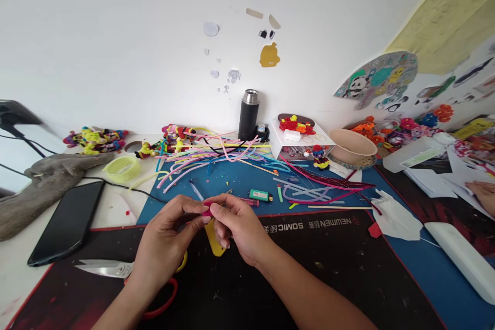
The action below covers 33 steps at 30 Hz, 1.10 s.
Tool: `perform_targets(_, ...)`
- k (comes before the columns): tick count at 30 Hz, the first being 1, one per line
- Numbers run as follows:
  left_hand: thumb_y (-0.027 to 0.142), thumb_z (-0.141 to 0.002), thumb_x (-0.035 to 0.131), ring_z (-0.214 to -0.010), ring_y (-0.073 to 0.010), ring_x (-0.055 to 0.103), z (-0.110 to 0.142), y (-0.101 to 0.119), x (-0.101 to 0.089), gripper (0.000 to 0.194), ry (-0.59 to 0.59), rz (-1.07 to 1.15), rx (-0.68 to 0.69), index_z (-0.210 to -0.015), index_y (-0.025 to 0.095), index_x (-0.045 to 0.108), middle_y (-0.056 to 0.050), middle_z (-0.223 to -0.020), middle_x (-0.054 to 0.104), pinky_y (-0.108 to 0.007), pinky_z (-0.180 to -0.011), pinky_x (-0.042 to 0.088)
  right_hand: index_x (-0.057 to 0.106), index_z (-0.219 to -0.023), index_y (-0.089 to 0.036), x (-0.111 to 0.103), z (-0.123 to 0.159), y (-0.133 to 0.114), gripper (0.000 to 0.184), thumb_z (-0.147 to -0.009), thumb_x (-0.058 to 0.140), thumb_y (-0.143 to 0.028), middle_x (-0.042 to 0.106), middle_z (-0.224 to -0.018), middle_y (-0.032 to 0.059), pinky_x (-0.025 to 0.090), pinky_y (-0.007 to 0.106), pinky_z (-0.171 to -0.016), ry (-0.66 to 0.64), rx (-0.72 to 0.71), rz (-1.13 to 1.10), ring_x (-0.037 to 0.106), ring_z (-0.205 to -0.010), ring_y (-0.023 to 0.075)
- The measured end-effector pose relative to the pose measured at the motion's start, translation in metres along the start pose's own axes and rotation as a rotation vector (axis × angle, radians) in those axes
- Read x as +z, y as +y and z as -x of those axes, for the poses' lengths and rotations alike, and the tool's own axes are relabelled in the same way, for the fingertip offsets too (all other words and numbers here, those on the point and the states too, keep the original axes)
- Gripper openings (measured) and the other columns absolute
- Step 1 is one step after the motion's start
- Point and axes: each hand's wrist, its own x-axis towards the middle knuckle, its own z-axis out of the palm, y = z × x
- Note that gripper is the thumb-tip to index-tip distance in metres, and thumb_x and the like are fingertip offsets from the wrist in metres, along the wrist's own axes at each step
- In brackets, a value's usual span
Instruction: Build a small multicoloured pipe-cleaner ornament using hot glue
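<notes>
Both hands meet above the black mat, pinching a small magenta piece (208, 209) whose kind I cannot make out. My left hand (166, 234) grips its left side between thumb and fingertips. My right hand (240, 227) holds the other side, thumb on top, with the lower fingers curled in. Below them lies a flat yellow piece (216, 242), partly hidden by the hands. Scissors (110, 268) with red and yellow handles rest under my left wrist, blades pointing left. Just beyond the fingers are a blue pen (196, 189) and a green lighter (261, 195).
Pipe cleaners (216, 152) lie heaped at the back before a black thermos (248, 116). A phone (65, 224) and driftwood (46, 183) are left. A white box (276, 139), a beige bowl (353, 145) and a plastic bottle (419, 152) stand right. Another person's hand (483, 196) shows at the right edge.
</notes>
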Motion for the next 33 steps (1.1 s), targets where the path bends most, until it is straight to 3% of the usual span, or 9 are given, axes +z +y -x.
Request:
perform_targets(8,0.045,-0.091,0.087,-0.083,-0.0209,0.075,0.000,-0.005,-0.001,0.019,0.058,-0.049,0.056,-0.093,0.027,0.080,-0.001,-0.089,0.076,-0.030,-0.076,0.065,0.072,-0.116,-0.018,0.000,-0.001,-0.004,0.062,-0.088,0.083,-0.071,0.058,-0.059,-0.0089,0.032,0.022,-0.043,0.017,-0.017,0.055,0.046,-0.042,0.0080)
perform_targets(14,0.037,-0.096,0.084,-0.090,-0.0202,0.077,0.003,-0.004,-0.005,0.008,0.110,-0.104,0.175,-0.098,0.030,0.081,-0.001,-0.096,0.079,-0.029,-0.079,0.065,0.070,-0.122,-0.016,-0.001,0.000,-0.002,0.077,-0.087,0.075,-0.085,0.064,-0.079,-0.0026,0.036,0.020,-0.041,0.024,-0.017,0.071,0.060,-0.051,0.0097)
perform_targets(22,0.022,-0.097,0.079,-0.094,-0.0199,0.079,0.005,0.002,0.000,0.011,0.086,-0.181,0.292,-0.101,0.032,0.079,0.002,-0.099,0.080,-0.031,-0.085,0.063,0.063,-0.141,-0.017,-0.001,0.000,0.001,0.077,-0.092,0.077,-0.076,0.074,-0.099,0.0058,0.043,0.019,-0.041,-0.106,0.021,0.069,0.074,-0.063,0.0154)
perform_targets(29,0.024,-0.098,0.079,-0.091,-0.0200,0.078,0.008,0.005,0.001,0.008,0.064,-0.209,0.291,-0.101,0.032,0.080,0.001,-0.098,0.080,-0.031,-0.080,0.063,0.071,-0.113,-0.015,0.000,0.000,-0.002,0.070,-0.083,0.086,-0.076,0.074,-0.090,0.0036,0.040,0.017,-0.039,-0.132,0.063,0.005,0.074,-0.058,0.0133)
perform_targets(33,0.025,-0.098,0.079,-0.094,-0.0214,0.079,0.009,0.005,0.002,0.006,0.061,-0.218,0.292,-0.101,0.031,0.079,0.000,-0.099,0.080,-0.033,-0.082,0.063,0.070,-0.109,-0.015,0.001,0.000,-0.001,0.066,-0.085,0.084,-0.075,0.073,-0.086,0.0029,0.040,0.017,-0.039,-0.122,0.055,0.024,0.073,-0.055,0.0134)
